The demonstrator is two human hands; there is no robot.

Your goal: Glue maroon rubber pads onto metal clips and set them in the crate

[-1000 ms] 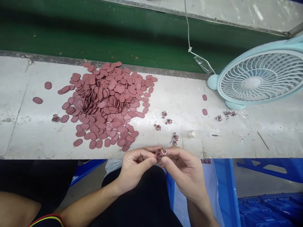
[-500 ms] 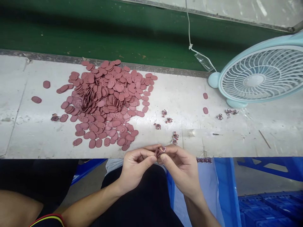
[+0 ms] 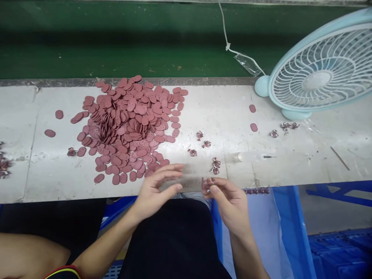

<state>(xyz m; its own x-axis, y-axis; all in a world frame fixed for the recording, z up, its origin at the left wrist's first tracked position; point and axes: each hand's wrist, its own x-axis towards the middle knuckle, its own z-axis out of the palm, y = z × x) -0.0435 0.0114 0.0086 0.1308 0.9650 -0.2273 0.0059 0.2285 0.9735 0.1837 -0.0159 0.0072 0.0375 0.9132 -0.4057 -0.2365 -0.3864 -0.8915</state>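
My left hand [image 3: 157, 190] is open, its fingers apart and pointing right, beside the near edge of a heap of dull-red oval discs [image 3: 142, 108]. Between the thumb and fingers of my right hand [image 3: 234, 203] is a small dark-red figure piece [image 3: 207, 185], with a flat disc-like face on its left side. Its details are too small to tell. Just beyond that hand lie small brown-and-white pieces [image 3: 215, 166], and more such pieces [image 3: 200, 135] are scattered farther back.
A clear bottle with a needle tip [image 3: 251, 156] lies to the right. A light-blue fan [image 3: 318, 79] stands at the back right, near a white cord [image 3: 223, 23]. Below the table's edge sits a blue crate [image 3: 290, 221] with a pale lining and a row of pieces [image 3: 255, 191].
My left hand has let go of the small piece and moved left, its fingers opening. My right hand keeps hold of it and has shifted slightly right. The camera view has turned a little.
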